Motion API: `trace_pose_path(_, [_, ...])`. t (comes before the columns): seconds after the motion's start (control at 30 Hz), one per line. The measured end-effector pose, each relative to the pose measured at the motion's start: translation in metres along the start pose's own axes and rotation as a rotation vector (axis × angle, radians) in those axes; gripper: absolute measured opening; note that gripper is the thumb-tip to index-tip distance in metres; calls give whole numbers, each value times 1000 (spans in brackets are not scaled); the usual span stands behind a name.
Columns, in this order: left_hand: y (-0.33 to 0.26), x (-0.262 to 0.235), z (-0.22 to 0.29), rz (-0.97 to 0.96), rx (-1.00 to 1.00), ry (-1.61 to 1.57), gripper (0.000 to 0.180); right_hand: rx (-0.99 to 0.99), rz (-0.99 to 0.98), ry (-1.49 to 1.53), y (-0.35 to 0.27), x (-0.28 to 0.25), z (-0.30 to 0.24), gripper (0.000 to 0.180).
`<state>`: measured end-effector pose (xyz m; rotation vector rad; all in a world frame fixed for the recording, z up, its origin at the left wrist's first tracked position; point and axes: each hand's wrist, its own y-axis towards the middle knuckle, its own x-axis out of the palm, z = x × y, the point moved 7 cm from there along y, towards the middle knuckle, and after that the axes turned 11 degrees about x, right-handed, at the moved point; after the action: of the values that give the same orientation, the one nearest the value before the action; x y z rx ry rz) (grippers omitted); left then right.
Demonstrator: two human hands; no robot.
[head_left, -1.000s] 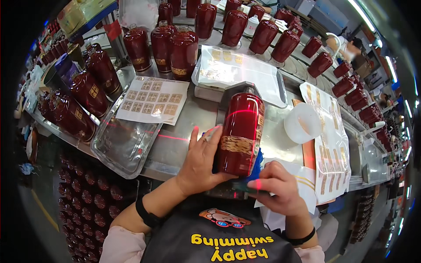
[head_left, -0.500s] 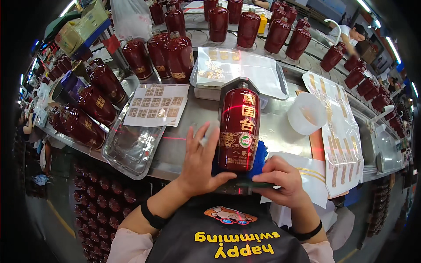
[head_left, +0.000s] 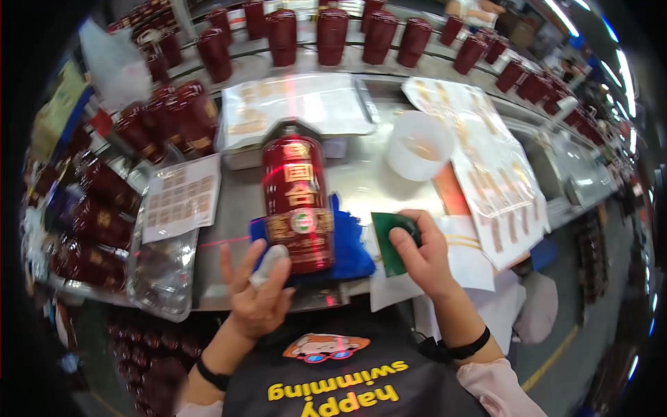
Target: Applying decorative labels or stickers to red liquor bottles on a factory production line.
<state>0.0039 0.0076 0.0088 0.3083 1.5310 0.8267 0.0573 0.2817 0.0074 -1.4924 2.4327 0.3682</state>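
Observation:
A dark red bottle (head_left: 297, 201) with gold lettering and a patterned lower label lies face up on a bright blue cloth (head_left: 353, 244), its neck pointing away from me. Red light lines cross it. My left hand (head_left: 258, 293) is beside the bottle's lower left, fingers apart, with a white cover on one finger. Whether a fingertip touches the glass I cannot tell. To the right of the cloth, my right hand (head_left: 425, 256) pinches a flat, dark green square scraper (head_left: 390, 249) between thumb and fingers, apart from the bottle.
A sticker sheet (head_left: 182, 194) rests on a clear plastic tray (head_left: 161, 281) at left. Another label sheet (head_left: 243, 104) is behind the bottle. A translucent white tub (head_left: 421, 147) and a gold-strip sheet (head_left: 486, 174) are at right. Red bottles (head_left: 332, 38) line the conveyor.
My right hand has drawn the green scraper rightward, away from the bottle's base. My left hand has moved lower beside the bottle. The whole view has swung, shifting things leftward.

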Motion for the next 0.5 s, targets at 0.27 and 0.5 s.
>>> trace_pose_path(0.27, [0,1,6,48,72,-27,37,-257,74,-1007,-31,-58,37,33])
trace_pose_path(0.5, [-2,4,7,57,64,-48,39,-247,12,-999,-41,-42,42,33])
